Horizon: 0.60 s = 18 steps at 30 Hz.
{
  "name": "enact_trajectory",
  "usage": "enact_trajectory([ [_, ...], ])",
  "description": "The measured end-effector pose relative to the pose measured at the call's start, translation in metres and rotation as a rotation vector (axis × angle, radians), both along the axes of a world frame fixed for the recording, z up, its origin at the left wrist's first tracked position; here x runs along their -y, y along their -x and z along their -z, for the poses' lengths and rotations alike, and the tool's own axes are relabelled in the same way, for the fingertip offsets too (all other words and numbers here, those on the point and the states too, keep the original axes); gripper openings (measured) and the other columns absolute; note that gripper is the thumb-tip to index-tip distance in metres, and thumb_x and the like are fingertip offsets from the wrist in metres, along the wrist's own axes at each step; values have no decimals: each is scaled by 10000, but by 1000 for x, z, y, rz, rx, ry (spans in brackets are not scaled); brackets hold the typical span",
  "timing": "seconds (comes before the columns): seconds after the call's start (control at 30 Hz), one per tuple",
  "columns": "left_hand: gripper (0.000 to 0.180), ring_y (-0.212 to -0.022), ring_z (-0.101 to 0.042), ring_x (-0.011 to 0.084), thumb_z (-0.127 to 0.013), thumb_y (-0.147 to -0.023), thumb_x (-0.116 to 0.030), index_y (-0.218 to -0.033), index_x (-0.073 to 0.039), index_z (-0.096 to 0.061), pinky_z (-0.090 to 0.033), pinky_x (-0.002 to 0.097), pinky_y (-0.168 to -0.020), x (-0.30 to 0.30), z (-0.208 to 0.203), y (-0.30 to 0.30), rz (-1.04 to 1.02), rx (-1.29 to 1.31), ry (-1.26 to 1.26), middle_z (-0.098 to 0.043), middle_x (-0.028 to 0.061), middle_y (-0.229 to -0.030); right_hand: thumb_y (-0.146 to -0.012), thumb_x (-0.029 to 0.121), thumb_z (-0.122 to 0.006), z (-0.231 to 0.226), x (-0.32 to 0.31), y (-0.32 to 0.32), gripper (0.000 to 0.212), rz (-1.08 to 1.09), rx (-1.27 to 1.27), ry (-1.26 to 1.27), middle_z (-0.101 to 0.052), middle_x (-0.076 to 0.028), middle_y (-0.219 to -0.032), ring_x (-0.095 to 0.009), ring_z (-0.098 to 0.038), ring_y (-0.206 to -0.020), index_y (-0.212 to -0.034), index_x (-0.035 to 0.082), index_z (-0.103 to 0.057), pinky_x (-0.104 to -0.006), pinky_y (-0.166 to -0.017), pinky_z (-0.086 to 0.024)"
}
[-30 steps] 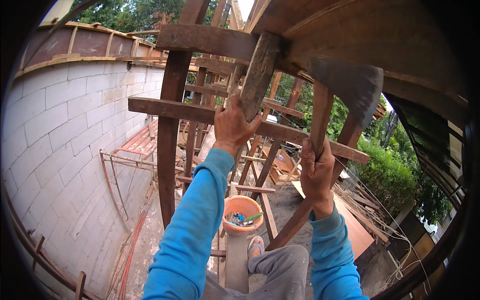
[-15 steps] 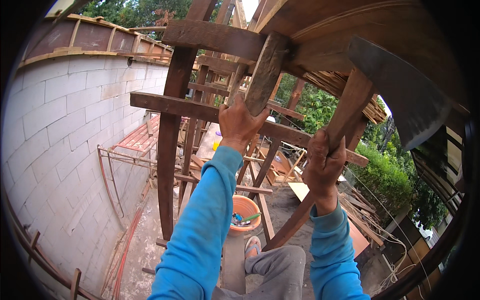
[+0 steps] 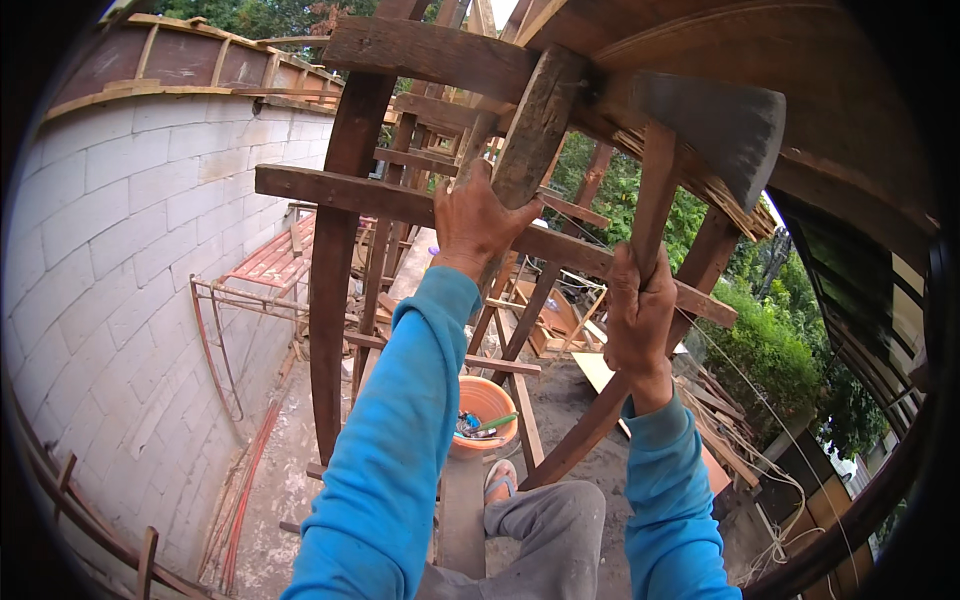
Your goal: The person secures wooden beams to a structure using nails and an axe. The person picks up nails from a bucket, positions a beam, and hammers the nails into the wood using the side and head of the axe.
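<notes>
My left hand (image 3: 473,222) is closed around the lower part of a rough, weathered piece of wood (image 3: 540,125) that slants up and to the right. Just below it runs a horizontal timber rail (image 3: 340,196). In my right hand (image 3: 640,315) is the wooden handle of an axe (image 3: 715,125), gripped near its lower end. The wide dark blade is raised, its pale curved edge facing right, away from the slanting wood. The piece's upper end meets a thick crossbeam (image 3: 430,60) beneath the overhead boards.
An upright post (image 3: 333,300) stands left of my arms, with a grey block wall (image 3: 130,200) beyond. Below me sits an orange bucket (image 3: 490,400) with tools inside. My foot rests by a narrow plank (image 3: 462,510). Scrap wood (image 3: 715,425) lies at the right.
The axe has swung left and turned more upright, bringing its head nearer the slanting wood. My right hand has risen slightly. My left hand keeps its grip; the view has shifted a little.
</notes>
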<state>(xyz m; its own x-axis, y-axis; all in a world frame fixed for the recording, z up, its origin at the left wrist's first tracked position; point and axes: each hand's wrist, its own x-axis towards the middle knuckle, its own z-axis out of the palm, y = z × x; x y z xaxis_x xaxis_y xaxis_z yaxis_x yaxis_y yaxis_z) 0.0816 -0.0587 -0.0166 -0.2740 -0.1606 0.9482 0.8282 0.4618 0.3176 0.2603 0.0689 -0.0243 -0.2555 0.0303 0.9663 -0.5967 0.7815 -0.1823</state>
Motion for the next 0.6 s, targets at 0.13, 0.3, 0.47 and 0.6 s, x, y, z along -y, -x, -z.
enact_trajectory([
  [0.13,765,-719,-681,371,-768,-668,-587,-1042,45,-555,-523,452,-749,0,-4,-6,44,114,55,-677,215,-739,-988,196,-566,0,0,9,185,-28,-107,6,-487,-65,-592,-101,-436,-550,-981,15,-527,-291,-499,-377],
  [0.3,761,-737,-686,364,-774,-665,-560,-1068,45,-549,-523,437,-786,0,-7,-11,3,156,82,-683,216,-754,-993,181,-553,-21,3,16,176,177,89,-44,-515,-88,-624,-101,-457,-586,-993,7,-525,-295,-526,-400],
  [0.47,765,-733,-691,352,-759,-680,-559,-1102,42,-548,-522,439,-797,7,-6,-12,-2,177,86,-688,203,-755,-1011,235,-517,-8,5,-20,238,-216,-195,20,-520,-29,-639,-88,-427,-541,-978,0,-530,-270,-487,-363],
  [0.6,807,-729,-695,344,-756,-685,-565,-1161,48,-535,-529,444,-776,1,-8,-12,26,187,98,-690,199,-756,-1002,265,-532,-17,22,-16,282,-642,-529,-52,-526,-24,-639,-98,-493,-534,-910,-1,-523,-267,-476,-368],
])
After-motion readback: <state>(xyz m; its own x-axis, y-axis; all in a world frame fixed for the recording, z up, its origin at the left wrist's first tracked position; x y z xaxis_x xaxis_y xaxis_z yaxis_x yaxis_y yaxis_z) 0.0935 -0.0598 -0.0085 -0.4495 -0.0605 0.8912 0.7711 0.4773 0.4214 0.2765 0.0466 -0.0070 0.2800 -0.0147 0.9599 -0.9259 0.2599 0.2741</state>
